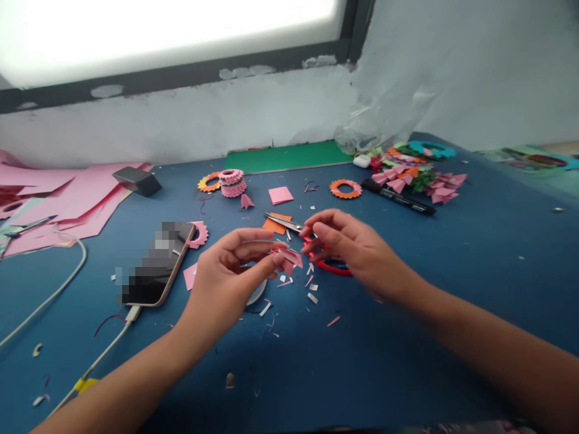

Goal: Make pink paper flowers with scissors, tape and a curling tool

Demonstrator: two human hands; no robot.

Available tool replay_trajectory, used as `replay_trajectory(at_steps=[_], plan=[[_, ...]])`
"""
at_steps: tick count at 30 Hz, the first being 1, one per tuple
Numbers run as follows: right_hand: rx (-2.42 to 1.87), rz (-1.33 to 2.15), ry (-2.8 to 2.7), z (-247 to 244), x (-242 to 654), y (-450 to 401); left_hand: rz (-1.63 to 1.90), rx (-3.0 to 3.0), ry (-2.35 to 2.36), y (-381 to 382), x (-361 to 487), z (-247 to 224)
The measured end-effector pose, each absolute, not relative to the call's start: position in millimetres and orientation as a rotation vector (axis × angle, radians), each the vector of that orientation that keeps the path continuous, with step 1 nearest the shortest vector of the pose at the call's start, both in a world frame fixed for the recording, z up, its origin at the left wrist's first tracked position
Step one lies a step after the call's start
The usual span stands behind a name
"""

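In the head view, the left hand has its grip closed on a small folded pink paper, pinched between thumb and fingers above the blue surface. The right hand is near it, its grip loosely open with the fingers bent, over the red-handled scissors; whether it touches them I cannot tell.

The pinched paper already has creases and layers, but whether its folding is complete is unclear. Elsewhere, shaping looks finished on the stack of pink toothed rings, the orange toothed ring and the pink folded pieces piled beyond the black marker. The pink square lies flat, as does the orange paper partly under the scissor blades. At the far left, large pink sheets are not cut into small squares. Paper scraps lie scattered below the hands, a sign that cutting has been done.
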State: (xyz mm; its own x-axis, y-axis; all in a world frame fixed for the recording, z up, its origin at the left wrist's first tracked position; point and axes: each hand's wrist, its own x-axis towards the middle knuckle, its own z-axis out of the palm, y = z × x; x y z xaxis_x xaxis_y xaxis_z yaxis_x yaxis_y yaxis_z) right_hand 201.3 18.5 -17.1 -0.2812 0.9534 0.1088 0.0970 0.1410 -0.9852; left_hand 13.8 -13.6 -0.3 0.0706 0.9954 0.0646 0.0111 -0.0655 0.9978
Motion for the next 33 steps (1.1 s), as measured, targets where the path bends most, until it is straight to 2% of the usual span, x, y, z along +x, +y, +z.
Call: replay_trajectory(at_steps=[3, 4, 7, 13, 16, 23, 25, 29, 33], plan=[[-1.411, 0.458, -1.983, -16, 232, 43, 1.21, 1.292, 1.139, -12, 13, 1], [-1.508, 0.342, -2.104, -16, 241, 50, 1.212, 1.292, 1.135, -11, 12, 1], [-1.655, 0.368, -2.358, -21, 256, 64, 1.213, 1.293, 1.121, -10, 11, 1], [-1.529, 0.504, -2.466, -27, 246, 63, 1.251, 1.284, 1.111, -10, 7, 2], [-1.583, 0.564, -2.454, -26, 241, 60, 1.275, 1.261, 1.092, -10, 6, 4], [-1.599, 0.422, -2.168, -23, 240, 55, 1.414, 1.254, 1.034, -8, 1, 9], [-1.467, 0.547, -1.945, -18, 239, 51, 1.469, 1.266, 1.021, -7, 0, 12], [-1.123, 1.089, -1.502, -6, 219, 30, 1.442, 1.275, 0.998, -8, 0, 14], [-1.03, 1.315, -1.453, -1, 191, 3, 1.293, 1.233, 0.976, -12, 6, 9]])
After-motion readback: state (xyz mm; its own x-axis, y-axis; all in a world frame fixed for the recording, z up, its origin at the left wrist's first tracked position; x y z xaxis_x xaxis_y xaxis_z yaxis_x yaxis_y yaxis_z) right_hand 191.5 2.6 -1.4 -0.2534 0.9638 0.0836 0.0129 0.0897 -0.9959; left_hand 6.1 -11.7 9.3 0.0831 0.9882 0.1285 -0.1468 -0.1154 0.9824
